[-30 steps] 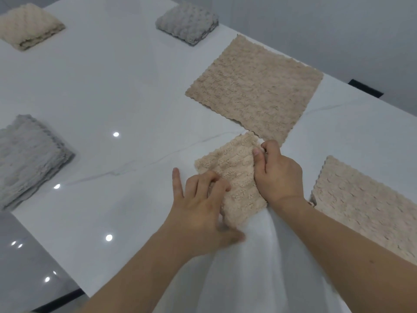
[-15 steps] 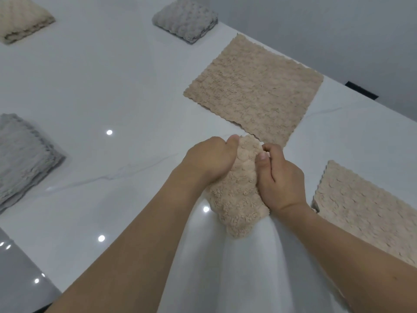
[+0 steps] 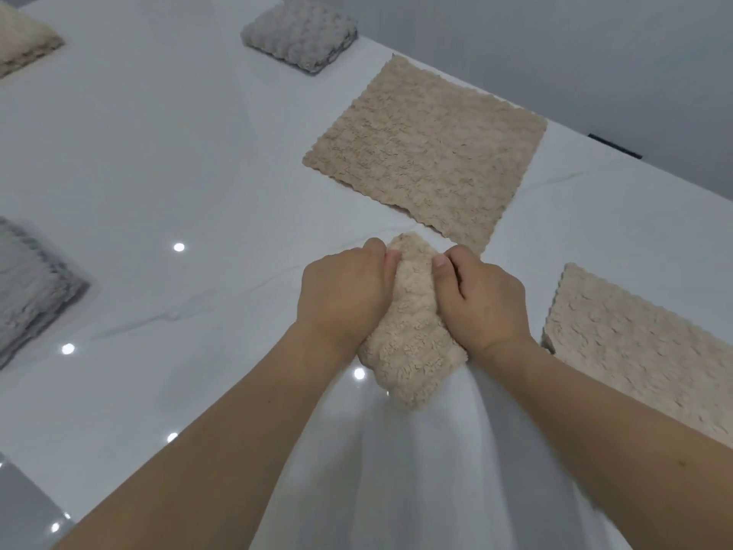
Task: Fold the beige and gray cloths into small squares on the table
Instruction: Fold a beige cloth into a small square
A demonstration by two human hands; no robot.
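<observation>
A folded beige cloth (image 3: 412, 327) is held between my two hands just above the white table (image 3: 158, 160), near its front edge. My left hand (image 3: 345, 295) grips its left side with curled fingers. On the other side my right hand (image 3: 482, 303) grips it, thumb on top. An unfolded beige cloth (image 3: 428, 152) lies flat just beyond. Another flat beige cloth (image 3: 638, 359) lies to the right.
A folded gray square (image 3: 301, 33) sits at the far edge and a folded beige one (image 3: 23, 41) at the far left. A gray folded cloth (image 3: 27, 287) lies at the left. A white garment (image 3: 396, 470) hangs between my arms.
My left hand went from lying spread on the folded cloth to gripping its left side. Both hands now squeeze the cloth into a narrower bundle.
</observation>
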